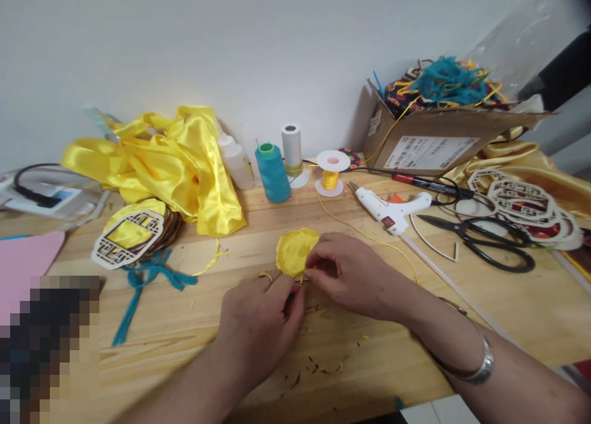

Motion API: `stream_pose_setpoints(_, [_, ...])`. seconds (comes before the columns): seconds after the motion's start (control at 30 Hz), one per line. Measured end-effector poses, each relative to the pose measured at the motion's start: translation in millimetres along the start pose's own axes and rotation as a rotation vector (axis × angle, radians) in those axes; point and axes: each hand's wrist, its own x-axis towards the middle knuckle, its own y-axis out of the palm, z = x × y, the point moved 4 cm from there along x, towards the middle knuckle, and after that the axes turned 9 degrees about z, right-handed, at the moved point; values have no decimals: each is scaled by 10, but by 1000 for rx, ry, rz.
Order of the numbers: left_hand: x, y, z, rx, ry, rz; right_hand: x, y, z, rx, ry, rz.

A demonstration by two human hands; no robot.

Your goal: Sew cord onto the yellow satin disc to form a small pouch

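Observation:
A small round piece of shiny yellow fabric [294, 252] lies on the wooden table, a short yellow strip at its lower edge. My left hand [264, 310], with a ring on one finger, is closed at that lower edge, thumb and fingers pinched near the strip. From the right, my right hand [346, 273] pinches the fabric piece's lower right edge, thumb against fingers. The fingertips of both hands almost meet, and they partly cover the edge between them. A silver bracelet circles my right wrist.
Behind stand a teal thread cone [273, 175], a yellow cord spool [330, 179] and a white bottle [236, 162]. At right lie a white glue gun [392, 210], black scissors [489, 242] and a cardboard box [422, 141]. Yellow satin [184, 165] and stacked cutouts [108, 252] are left.

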Motion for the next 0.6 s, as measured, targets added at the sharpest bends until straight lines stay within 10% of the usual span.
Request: stream_pose_setpoints(0.6, [-23, 25, 5, -27, -12, 54, 15, 19, -21, 31, 61, -25])
